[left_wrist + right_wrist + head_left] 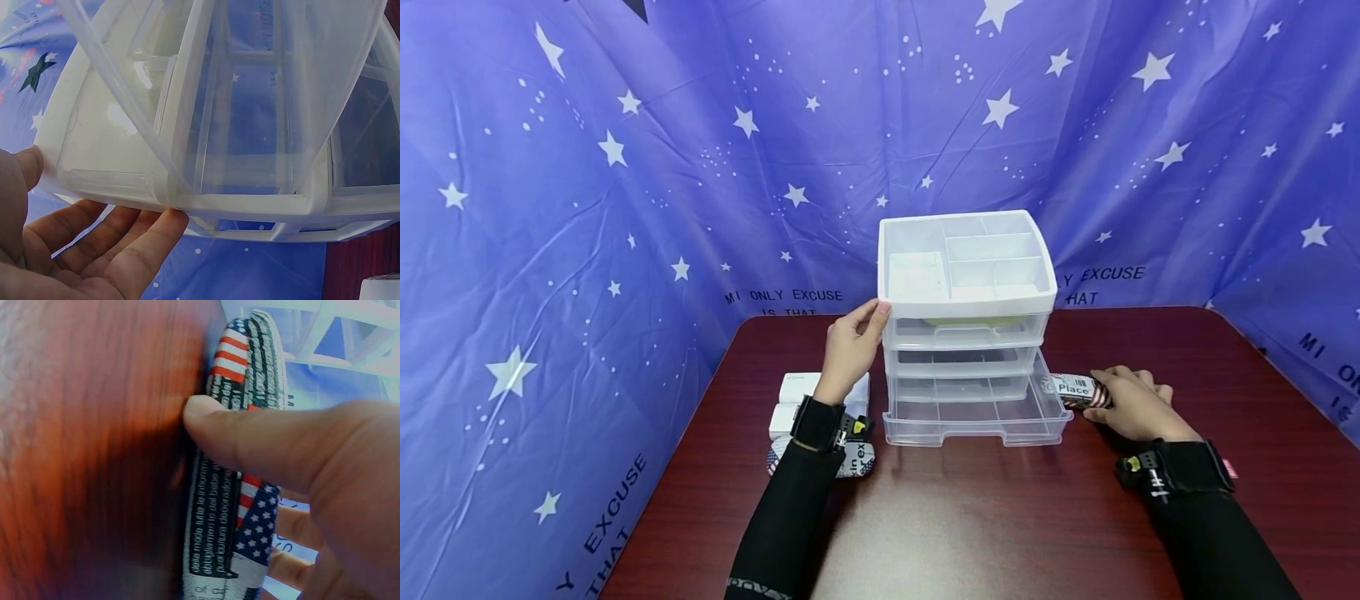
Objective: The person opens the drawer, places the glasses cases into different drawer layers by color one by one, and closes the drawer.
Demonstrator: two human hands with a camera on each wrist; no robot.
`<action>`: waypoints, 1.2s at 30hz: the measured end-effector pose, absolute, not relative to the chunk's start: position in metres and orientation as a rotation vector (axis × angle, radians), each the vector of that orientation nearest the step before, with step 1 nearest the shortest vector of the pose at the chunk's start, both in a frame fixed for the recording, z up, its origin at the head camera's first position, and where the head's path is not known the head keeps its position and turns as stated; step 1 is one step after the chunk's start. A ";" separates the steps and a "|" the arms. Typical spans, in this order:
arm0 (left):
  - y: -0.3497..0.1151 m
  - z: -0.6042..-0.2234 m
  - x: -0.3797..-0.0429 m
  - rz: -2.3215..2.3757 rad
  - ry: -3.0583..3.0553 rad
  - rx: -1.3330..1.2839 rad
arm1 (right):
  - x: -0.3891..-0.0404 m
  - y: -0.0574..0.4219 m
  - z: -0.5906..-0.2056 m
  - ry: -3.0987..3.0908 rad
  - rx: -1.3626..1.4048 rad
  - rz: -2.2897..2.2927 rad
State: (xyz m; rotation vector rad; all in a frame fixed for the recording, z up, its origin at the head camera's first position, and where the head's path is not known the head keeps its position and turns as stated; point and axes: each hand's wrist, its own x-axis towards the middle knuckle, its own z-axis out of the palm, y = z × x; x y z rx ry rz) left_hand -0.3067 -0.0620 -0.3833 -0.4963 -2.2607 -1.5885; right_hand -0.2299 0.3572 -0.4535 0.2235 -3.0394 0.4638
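A small storage unit of clear drawers (958,358) with a white frame stands on the table, its bottom drawer (973,429) pulled out towards me. My left hand (852,346) grips the unit's upper left edge; in the left wrist view the thumb lies on one side of the white frame (244,203) and the fingertips (174,219) curl under it. To the right of the unit, my right hand (1138,404) holds a long case (1075,390) printed with flags and lettering, low over the table. The right wrist view shows the thumb (250,440) across the case and fingers behind it.
White boxes (799,387) stand left of the unit, partly behind my left forearm. In front of them lies another flag-printed case (857,458). Behind the dark red table (1000,525) hangs a blue curtain (850,150) with stars.
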 end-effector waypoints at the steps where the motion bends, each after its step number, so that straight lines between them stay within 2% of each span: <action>1: -0.062 -0.383 -0.307 -1.588 -2.261 -0.499 | -0.229 0.358 -0.453 -3.039 0.218 0.461; 25: -0.062 -0.382 -0.307 -1.581 -2.272 -0.492 | -0.230 0.370 -0.448 -3.017 0.283 0.529; 36: -0.063 -0.383 -0.307 -1.571 -2.275 -0.503 | -0.222 0.376 -0.431 -2.961 0.285 0.509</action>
